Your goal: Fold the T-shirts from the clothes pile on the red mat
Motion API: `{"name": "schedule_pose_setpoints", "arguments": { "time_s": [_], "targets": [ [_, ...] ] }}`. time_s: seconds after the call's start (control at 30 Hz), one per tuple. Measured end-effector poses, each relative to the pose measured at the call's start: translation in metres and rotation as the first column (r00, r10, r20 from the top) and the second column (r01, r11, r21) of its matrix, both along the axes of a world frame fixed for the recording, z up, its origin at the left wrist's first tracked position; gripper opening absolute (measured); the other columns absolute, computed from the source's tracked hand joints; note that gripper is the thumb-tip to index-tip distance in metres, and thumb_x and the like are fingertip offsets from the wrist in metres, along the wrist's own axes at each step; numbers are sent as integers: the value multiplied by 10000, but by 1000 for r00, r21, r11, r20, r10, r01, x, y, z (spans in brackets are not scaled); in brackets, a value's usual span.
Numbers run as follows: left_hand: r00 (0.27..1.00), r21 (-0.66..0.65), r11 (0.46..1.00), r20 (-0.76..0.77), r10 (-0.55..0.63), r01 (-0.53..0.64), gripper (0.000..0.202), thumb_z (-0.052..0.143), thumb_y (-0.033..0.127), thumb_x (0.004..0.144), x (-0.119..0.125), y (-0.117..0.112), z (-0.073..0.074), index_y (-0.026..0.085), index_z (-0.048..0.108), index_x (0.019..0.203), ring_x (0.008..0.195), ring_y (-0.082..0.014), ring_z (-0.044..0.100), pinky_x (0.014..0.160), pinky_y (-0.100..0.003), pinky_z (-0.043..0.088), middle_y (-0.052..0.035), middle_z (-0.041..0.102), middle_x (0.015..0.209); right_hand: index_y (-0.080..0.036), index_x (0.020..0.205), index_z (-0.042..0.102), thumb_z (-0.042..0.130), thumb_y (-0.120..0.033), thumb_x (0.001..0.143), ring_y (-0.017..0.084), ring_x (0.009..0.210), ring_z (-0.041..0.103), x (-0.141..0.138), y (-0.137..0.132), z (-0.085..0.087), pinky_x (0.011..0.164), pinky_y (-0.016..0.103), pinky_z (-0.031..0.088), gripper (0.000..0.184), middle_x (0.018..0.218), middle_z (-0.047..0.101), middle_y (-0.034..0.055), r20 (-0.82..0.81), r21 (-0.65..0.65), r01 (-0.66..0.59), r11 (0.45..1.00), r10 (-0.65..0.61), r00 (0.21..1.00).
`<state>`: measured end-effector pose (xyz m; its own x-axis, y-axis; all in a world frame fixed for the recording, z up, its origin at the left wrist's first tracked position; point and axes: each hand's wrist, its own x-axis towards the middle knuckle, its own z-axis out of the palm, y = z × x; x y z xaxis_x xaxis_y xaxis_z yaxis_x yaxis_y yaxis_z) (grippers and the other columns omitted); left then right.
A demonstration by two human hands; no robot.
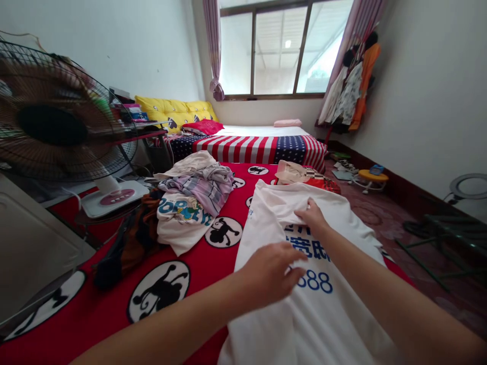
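Observation:
A white T-shirt (346, 213) with blue characters and digits lies spread on the red bed cover in front of me. My right hand (315, 217) pinches a fold of the shirt just above the lettering, thumb and fingers pressed together. Lower and to the left, my left hand (272, 271) is over the shirt with its fingers loosely bent and apart from the thumb. Nothing shows in that hand, though whether it touches the cloth I cannot tell.
A pile of clothes (198, 187) is to the left on the red bed cover (194, 304). Beyond the shirt are beige and red checked items (304, 175). A fan (53, 124) stands at left, a striped bed (243, 149) under the window, and a yellow stool (373, 176) at right.

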<state>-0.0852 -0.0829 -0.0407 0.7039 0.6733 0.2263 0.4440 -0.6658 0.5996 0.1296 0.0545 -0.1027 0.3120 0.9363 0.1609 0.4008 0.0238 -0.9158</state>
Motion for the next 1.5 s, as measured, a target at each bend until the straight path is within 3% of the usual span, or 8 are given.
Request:
{"name": "schedule_pose_setpoints", "arguments": {
  "time_s": [0.17, 0.33, 0.43, 0.57, 0.87, 1.03, 1.27, 1.5],
  "targets": [
    [931, 170, 932, -126, 343, -321, 721, 508, 380, 903, 12, 79, -51, 112, 216, 1506, 1455, -329, 106, 1169, -501, 173, -188, 142, 1574, -218, 1443, 261, 595, -218, 682, 185, 821, 666, -1, -18, 6, 657, 257, 529, 831, 1026, 688, 53, -87, 115, -83, 990, 93, 992],
    [899, 173, 924, -225, 375, -342, 720, 393, 572, 908, 2, 94, -88, 157, 300, 1489, 1456, -347, 51, 1177, -521, 109, -167, 150, 1578, -147, 1351, 408, 566, -247, 703, 153, 575, 600, 39, -25, 4, 538, 285, 472, 675, 1034, 676, 96, 294, -93, 167, 982, -133, 946],
    [903, 182, 923, -213, 373, -339, 684, 373, 576, 910, 3, 91, -89, 195, 341, 1476, 1455, -352, 37, 1176, -532, 100, -145, 143, 1583, -161, 1111, 612, 540, -242, 748, 175, 702, 609, 49, -4, 14, 668, 307, 463, 378, 1008, 686, 79, 558, 36, 254, 966, -230, 797],
    [905, 166, 927, -214, 368, -337, 690, 359, 589, 907, 4, 91, -85, 194, 349, 1474, 1454, -353, 24, 1178, -535, 93, -140, 130, 1586, -175, 942, 675, 514, -228, 802, 190, 835, 623, 17, 45, 30, 760, 288, 441, 220, 938, 701, 70, 646, 44, 34, 998, -55, 761],
    [907, 96, 930, -203, 368, -355, 684, 329, 609, 915, 2, 87, -77, 222, 331, 1480, 1453, -316, -24, 1186, -526, 80, -133, 90, 1586, -153, 617, 642, 608, -469, 787, 164, 547, 562, -45, 135, 20, 516, 244, 367, 361, 555, 602, 36, 626, -188, -78, 979, 181, 759],
    [908, 65, 927, -188, 374, -369, 700, 363, 609, 905, 2, 86, -73, 219, 319, 1484, 1445, -327, -66, 1177, -560, 46, -139, 49, 1585, -166, 889, 678, 519, -402, 847, 145, 676, 602, -44, 151, 20, 583, 222, 397, 288, 802, 688, 26, 640, -85, -49, 995, 92, 763],
    [910, 37, 929, -194, 367, -367, 707, 371, 604, 904, 2, 87, -73, 208, 310, 1487, 1438, -344, -80, 1169, -582, 43, -145, 19, 1582, -198, 924, 686, 585, -372, 808, 232, 857, 627, -55, 147, 3, 678, 287, 403, 232, 912, 702, 73, 711, -62, 71, 995, -6, 703],
    [907, 49, 927, -194, 374, -372, 682, 378, 604, 901, 4, 88, -73, 241, 335, 1477, 1439, -343, -81, 1166, -585, 49, -141, 41, 1586, -246, 944, 704, 624, -359, 806, 198, 828, 627, -66, 166, 8, 705, 274, 413, 195, 887, 717, 27, 767, -117, -51, 992, 123, 630]
  ]
}}
